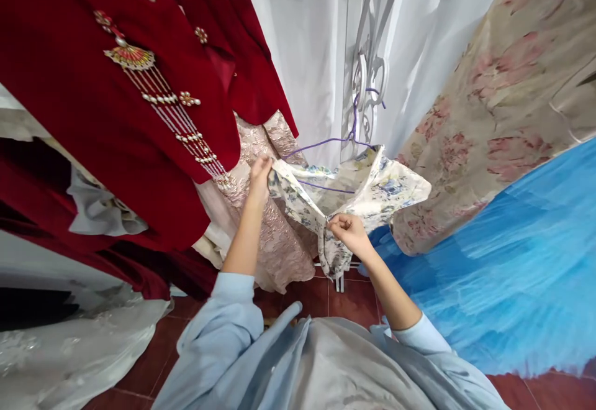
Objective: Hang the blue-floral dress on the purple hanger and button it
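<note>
A white blouse (pixel 367 202) with a blue and yellow floral print hangs in front of me on a purple wire hanger (pixel 326 141). The hanger's hook is caught on a white metal rack (pixel 363 74). My left hand (pixel 261 177) grips the blouse at its left shoulder edge, fingers closed on the cloth. At the bottom of the V-shaped neckline, my right hand (pixel 348 231) pinches the front edge between thumb and fingers. Whether a small fastener lies in that pinch I cannot make out. The blouse's lower part falls in folds below my right hand.
On the left hang a red velvet jacket (pixel 186 118) with a beaded tassel and a pink brocade garment (pixel 279 230). To the right are a beige floral dress (pixel 493 105) and blue tulle (pixel 503 273). White curtains (pixel 307 37) hang behind; red tiles (pixel 354 301) cover the floor.
</note>
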A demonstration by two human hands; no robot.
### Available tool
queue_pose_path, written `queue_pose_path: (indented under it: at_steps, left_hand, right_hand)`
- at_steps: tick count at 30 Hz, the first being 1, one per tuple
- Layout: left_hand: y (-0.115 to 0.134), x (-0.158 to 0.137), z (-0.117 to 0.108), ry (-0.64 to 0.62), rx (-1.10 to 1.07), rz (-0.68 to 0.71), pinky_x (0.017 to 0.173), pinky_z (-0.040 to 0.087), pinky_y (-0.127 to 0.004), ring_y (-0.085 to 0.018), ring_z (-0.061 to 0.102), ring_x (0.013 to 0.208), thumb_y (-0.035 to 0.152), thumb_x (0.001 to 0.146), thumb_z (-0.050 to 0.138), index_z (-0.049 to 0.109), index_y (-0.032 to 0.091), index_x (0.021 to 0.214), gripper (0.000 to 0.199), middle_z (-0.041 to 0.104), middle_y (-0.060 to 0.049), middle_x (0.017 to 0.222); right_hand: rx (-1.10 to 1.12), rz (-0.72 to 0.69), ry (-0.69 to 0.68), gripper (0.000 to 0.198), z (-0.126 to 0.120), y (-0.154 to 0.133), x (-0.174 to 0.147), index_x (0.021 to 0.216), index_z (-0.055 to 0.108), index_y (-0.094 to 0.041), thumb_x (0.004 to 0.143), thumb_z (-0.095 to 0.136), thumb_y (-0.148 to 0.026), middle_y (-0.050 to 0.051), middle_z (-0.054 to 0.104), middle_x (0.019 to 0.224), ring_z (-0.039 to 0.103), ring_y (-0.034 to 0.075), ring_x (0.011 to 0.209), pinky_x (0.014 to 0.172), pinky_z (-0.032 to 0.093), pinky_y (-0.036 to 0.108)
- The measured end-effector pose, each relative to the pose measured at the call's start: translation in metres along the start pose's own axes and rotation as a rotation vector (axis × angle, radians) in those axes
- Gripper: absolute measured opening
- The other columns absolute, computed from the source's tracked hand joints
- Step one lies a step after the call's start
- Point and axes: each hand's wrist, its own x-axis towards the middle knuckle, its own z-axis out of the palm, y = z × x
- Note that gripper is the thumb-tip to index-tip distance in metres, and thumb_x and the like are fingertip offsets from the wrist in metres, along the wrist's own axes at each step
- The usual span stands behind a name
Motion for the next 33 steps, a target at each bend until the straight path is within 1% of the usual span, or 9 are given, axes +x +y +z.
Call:
queue_pose_path:
  at_steps: [5,9,12,15,20,24,26,29,33]
  left_hand:
    - [-0.059,-0.088,0.002,0.251,-0.188,-0.106,0.069,0.049,-0.022,-0.013,0.064,0.076,0.047,0.071,0.081,0.061,0.02,0.091,0.039,0.065,0.0,0.083]
    - [-0.069,-0.155,0.009,0.259,-0.047,-0.109,0.061,0.046,-0.021,-0.012,0.059,0.067,0.061,0.074,0.074,0.058,0.02,0.091,0.047,0.059,0.001,0.076]
    - [-0.056,-0.192,0.029,0.037,0.156,-0.065,0.062,0.047,-0.022,-0.014,0.06,0.069,0.059,0.086,0.064,0.06,0.02,0.092,0.04,0.062,-0.002,0.079]
    - [-0.034,-0.212,0.066,-0.333,0.322,0.025,0.071,0.051,-0.026,-0.017,0.065,0.077,0.049,0.096,0.056,0.065,0.02,0.097,0.03,0.069,-0.005,0.088]
    - [-0.019,-0.223,0.117,-0.657,0.359,0.018,0.069,0.049,-0.025,-0.016,0.063,0.073,0.042,0.098,0.055,0.067,0.02,0.108,0.027,0.07,-0.004,0.089]
    - [-0.029,-0.24,0.123,-0.877,0.133,-0.241,0.067,0.05,-0.025,-0.017,0.063,0.075,0.045,0.086,0.07,0.059,0.02,0.126,0.048,0.07,-0.006,0.1]
    - [-0.033,-0.248,0.12,-0.958,0.217,-0.295,0.075,0.052,-0.028,-0.02,0.064,0.082,0.041,0.084,0.072,0.067,0.018,0.109,0.035,0.071,-0.005,0.097]
    - [-0.03,-0.251,0.111,-0.829,0.447,-0.289,0.074,0.05,-0.029,-0.02,0.062,0.078,0.042,0.09,0.062,0.069,0.014,0.084,0.029,0.069,-0.003,0.081]
    - [-0.013,-0.235,0.092,-0.617,0.514,-0.167,0.074,0.049,-0.026,-0.02,0.062,0.082,0.043,0.092,0.062,0.072,0.015,0.095,0.03,0.071,-0.002,0.087]
  right_hand:
    - [-0.043,0.041,0.021,0.02,-0.008,0.027,-0.003,0.066,0.059,-0.02,0.075,0.065,-0.038,-0.003,0.054,0.05,0.046,0.012,0.046,0.049,0.033,0.025]
    - [-0.169,0.111,0.073,0.028,-0.037,0.049,-0.018,0.072,0.063,-0.019,0.081,0.062,-0.045,0.0,0.06,0.054,0.055,0.017,0.052,0.055,0.041,0.028]
    - [-0.334,0.083,0.142,0.039,-0.051,0.049,-0.033,0.103,0.071,-0.016,0.079,0.07,-0.047,0.01,0.076,0.09,0.068,0.025,0.081,0.075,0.052,0.037]
    - [-0.377,-0.051,0.033,0.071,-0.055,0.033,-0.049,0.131,0.063,-0.018,0.068,0.085,-0.043,0.014,0.069,0.13,0.063,0.031,0.115,0.096,0.05,0.041]
    - [-0.334,-0.009,-0.245,0.024,-0.073,0.001,-0.067,0.086,0.07,-0.015,0.086,0.068,-0.04,0.003,0.069,0.078,0.06,0.02,0.071,0.067,0.048,0.03]
    - [-0.313,-0.17,-0.218,0.018,-0.116,-0.027,-0.07,0.09,0.07,-0.017,0.093,0.055,-0.027,0.003,0.07,0.086,0.062,0.02,0.079,0.076,0.048,0.03]
    - [-0.387,-0.275,-0.146,0.018,-0.141,-0.043,-0.064,0.094,0.071,-0.018,0.091,0.054,-0.022,0.005,0.072,0.091,0.065,0.022,0.086,0.08,0.049,0.031]
    - [-0.482,-0.436,0.0,0.017,-0.174,-0.061,-0.041,0.091,0.073,-0.02,0.087,0.056,-0.021,0.006,0.073,0.089,0.066,0.023,0.085,0.081,0.05,0.033]
    - [-0.419,-0.608,0.114,0.012,-0.196,-0.065,0.012,0.08,0.072,-0.02,0.084,0.061,-0.025,0.006,0.071,0.085,0.065,0.022,0.082,0.078,0.05,0.033]
